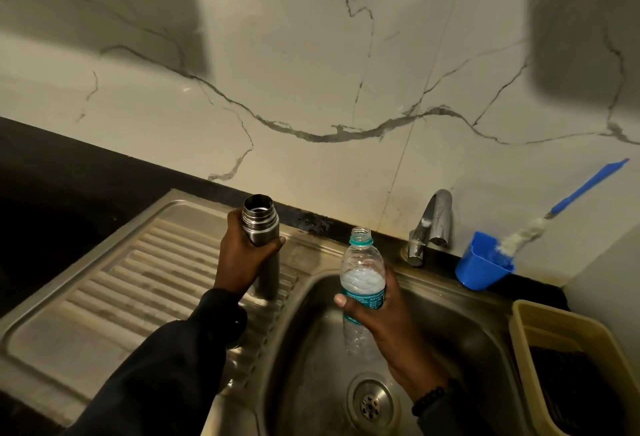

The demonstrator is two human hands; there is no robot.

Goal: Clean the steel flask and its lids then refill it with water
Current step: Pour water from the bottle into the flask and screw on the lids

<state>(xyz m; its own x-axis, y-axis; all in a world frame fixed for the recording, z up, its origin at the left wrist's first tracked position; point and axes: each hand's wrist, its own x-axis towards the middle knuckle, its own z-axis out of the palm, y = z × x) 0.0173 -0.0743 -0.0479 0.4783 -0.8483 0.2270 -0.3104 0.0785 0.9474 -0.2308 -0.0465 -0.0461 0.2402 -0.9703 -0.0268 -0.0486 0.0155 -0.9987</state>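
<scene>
The steel flask (260,224) stands upright on the ribbed drainboard (114,276), its mouth uncovered and no lid on it. My left hand (247,255) grips it around the upper body. My right hand (384,318) holds a clear plastic water bottle (362,269) upright over the sink basin (446,328); the bottle has no cap and a teal label, with some water inside. No flask lids are in view.
A chrome tap (433,224) stands behind the basin. To its right, a blue cup (479,262) holds a blue-handled bottle brush (568,200). A yellow tray (571,363) with a dark scrubber sits at the far right. The drain (372,404) is below my right wrist.
</scene>
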